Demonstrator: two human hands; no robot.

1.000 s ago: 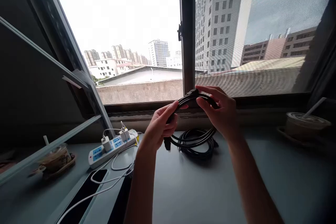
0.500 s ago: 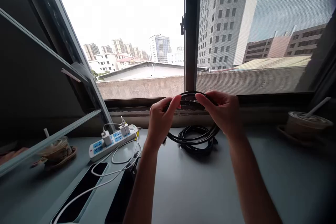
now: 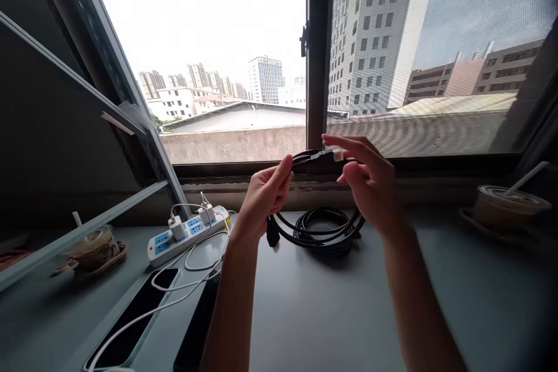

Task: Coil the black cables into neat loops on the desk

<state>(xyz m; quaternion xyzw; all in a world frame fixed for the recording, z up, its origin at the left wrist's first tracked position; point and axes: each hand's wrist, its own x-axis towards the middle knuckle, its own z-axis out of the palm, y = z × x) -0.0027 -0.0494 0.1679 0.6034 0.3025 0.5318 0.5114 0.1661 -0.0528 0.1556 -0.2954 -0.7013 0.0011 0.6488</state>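
Note:
A looped black cable [image 3: 320,236] hangs in the air above the desk, with my left hand [image 3: 267,196] closed round its upper left side. One black plug end [image 3: 272,233] dangles below that hand. At the top of the loop, a connector with a clear cap [image 3: 336,154] points toward my right hand [image 3: 368,180]. My right hand has its thumb and fingers apart around the loop's right side; whether it touches the cable there is partly hidden. A second coiled black cable [image 3: 333,251] lies on the desk just below.
A white power strip [image 3: 188,236] with two chargers stands left, its white cord [image 3: 174,303] trailing over a phone [image 3: 133,317]. A black flat object [image 3: 198,325] lies beside my left forearm. Drink cups stand left [image 3: 93,247] and right [image 3: 508,209]. A window [image 3: 316,70] rises behind.
My right hand has loosened from the cable and spread its fingers. My left hand has turned slightly, and the clear-capped connector and dangling plug now show plainly.

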